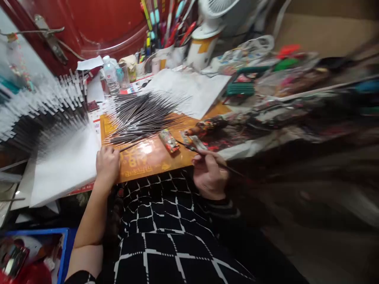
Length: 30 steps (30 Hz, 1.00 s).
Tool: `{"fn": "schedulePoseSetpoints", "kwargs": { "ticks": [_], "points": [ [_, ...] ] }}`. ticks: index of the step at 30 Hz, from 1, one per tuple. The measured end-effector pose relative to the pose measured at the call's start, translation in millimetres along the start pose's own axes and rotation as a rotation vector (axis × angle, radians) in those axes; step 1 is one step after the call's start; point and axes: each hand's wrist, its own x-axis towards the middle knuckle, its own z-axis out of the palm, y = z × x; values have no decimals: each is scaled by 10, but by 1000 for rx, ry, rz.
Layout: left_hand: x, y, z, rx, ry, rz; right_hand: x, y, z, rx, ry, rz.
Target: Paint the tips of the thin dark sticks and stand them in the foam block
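My left hand [107,165] is closed at the front edge of the orange board [142,165]. Out of its fingers a thin dark stick [130,146] points right, low over the board. My right hand [211,174] pinches a slim paintbrush [189,147], its tip aimed left toward a small paint-smeared block [169,141]. Brush tip and stick are apart. Behind my hands lies a heap of thin dark sticks [142,114] with pointed ends.
At left, many white-tipped sticks [44,104] stand in rows beside a white sheet [65,157]. Behind are a plastic bottle [110,75], cups of pens and a white fan [204,43]. Blurred clutter fills the right. A blue crate [63,252] stands low left.
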Motion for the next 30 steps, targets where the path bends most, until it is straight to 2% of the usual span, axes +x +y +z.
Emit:
{"fn": "schedulePoseSetpoints", "kwargs": {
  "ticks": [3, 5, 10, 14, 18, 23, 26, 28, 30],
  "points": [
    [235, 64, 74, 160, -139, -38, 23, -62, 4, -15, -5, 47],
    [316, 43, 140, 230, -156, -46, 70, -98, 0, -7, -18, 69],
    [351, -2, 269, 301, -13, -2, 224, -128, -44, 85, -74, 74],
    [256, 34, 220, 261, 86, 34, 246, -140, -57, 114, -91, 65],
    [179, -30, 166, 159, 198, 156, 256, -154, -61, 133, -104, 76],
    [77, -70, 136, 68, 425, 47, 220, -160, -137, 88, -97, 73],
    [33, 16, 159, -85, 545, 119, 152, -141, -209, -8, -96, 21],
    [29, 88, 209, -202, 550, 207, 113, -137, -252, -92, -116, -54],
    [34, 151, 272, -267, 537, 240, 92, -158, -275, -194, -157, -157]
  ]
}}
